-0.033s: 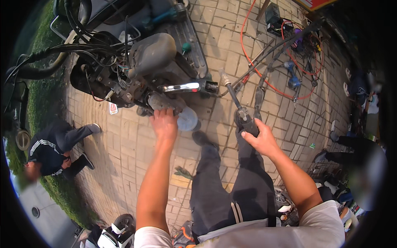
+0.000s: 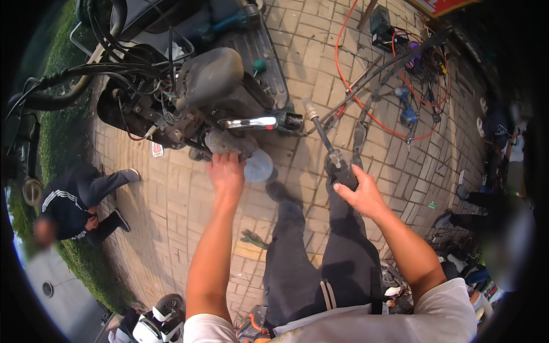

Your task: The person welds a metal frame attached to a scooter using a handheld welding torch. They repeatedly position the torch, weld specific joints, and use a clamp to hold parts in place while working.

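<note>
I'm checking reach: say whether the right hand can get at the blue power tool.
Probably not: the right hand is closed around a black handle, and the blue power tool lies on the paving well beyond it.

In the picture, a very slight shift is seen, measured from the right hand's [image 2: 367, 193] grip. Beyond that grip, the orange hose [image 2: 337, 52], the black box [image 2: 380, 22] and the blue drill [image 2: 406, 116] are shown a touch farther right than before. Far left of it, the white scooter [image 2: 147, 328] is set marginally farther left and higher. Whether only the view is turned cannot be told.
</note>
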Tool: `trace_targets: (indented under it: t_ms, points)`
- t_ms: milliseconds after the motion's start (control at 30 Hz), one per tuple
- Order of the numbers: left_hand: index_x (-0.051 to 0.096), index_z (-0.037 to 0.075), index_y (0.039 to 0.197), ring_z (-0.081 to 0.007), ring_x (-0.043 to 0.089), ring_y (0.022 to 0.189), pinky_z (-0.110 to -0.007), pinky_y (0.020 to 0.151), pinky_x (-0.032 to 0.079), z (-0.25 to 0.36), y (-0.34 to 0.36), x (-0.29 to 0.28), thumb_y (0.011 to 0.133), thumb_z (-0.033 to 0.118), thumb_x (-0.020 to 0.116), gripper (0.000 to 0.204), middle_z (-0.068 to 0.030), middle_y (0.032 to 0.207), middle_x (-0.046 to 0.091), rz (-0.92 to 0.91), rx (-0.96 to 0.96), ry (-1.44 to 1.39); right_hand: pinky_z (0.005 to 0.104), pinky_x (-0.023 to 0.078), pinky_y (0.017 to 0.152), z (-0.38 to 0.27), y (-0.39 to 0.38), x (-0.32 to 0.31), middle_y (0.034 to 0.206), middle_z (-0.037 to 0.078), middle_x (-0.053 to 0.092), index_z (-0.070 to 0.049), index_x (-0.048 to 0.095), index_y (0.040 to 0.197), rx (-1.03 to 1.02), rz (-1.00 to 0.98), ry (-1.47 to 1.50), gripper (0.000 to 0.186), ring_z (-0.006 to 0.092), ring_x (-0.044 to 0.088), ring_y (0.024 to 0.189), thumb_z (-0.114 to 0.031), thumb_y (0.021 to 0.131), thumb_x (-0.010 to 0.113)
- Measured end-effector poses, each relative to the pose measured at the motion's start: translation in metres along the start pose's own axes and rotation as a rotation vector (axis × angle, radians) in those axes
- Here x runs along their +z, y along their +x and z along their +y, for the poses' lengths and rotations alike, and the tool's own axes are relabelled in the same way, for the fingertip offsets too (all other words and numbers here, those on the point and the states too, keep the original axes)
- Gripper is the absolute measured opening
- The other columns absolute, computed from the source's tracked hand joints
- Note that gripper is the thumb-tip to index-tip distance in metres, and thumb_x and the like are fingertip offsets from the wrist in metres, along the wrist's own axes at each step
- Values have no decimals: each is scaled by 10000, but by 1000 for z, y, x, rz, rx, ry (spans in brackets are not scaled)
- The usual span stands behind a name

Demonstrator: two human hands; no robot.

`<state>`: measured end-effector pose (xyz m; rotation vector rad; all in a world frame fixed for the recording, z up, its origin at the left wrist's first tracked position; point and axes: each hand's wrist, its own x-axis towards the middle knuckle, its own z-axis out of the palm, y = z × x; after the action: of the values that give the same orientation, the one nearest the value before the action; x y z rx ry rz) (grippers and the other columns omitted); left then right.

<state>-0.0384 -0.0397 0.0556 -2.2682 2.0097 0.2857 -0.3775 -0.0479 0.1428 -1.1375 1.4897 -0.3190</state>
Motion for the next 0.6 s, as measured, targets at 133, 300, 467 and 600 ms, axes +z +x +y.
trace_targets:
  t_ms: [133, 300, 467, 600]
  points:
    - [680, 123, 1037, -254, 573, 1050, -434, 849, 402, -22, -17, -4, 794, 259, 771, 293, -28, 1030, 680, 17, 31, 2, 365, 516, 724, -11, 20, -23, 828, 153, 677, 39, 597, 1174, 17, -137, -101, 521, 225, 653, 750, -306, 811, 743]
    - [684, 125, 1072, -236, 578, 1022, -426, 856, 381, -59, -41, -16, 808, 218, 745, 286, 0, 1077, 680, -18, 91, 6, 400, 527, 723, 0, 29, -37, 836, 216, 693, 75, 583, 1182, -48, -286, -161, 583, 308, 688, 768, -328, 798, 757]
    - [693, 124, 1077, -207, 571, 1032, -422, 904, 382, -98, -51, -27, 805, 200, 745, 287, 35, 1092, 678, -81, 109, 74, 433, 530, 741, 8, 43, -31, 850, 266, 688, 98, 571, 1202, -65, -486, -269, 686, 377, 695, 801, -408, 780, 759]
    - [689, 128, 1080, -209, 577, 1044, -424, 918, 385, -107, -55, -25, 797, 165, 752, 292, 43, 1119, 677, -42, 103, 77, 460, 515, 714, 10, 57, -15, 766, 294, 637, 107, 574, 1195, -86, -544, -260, 732, 414, 667, 754, -478, 784, 736]
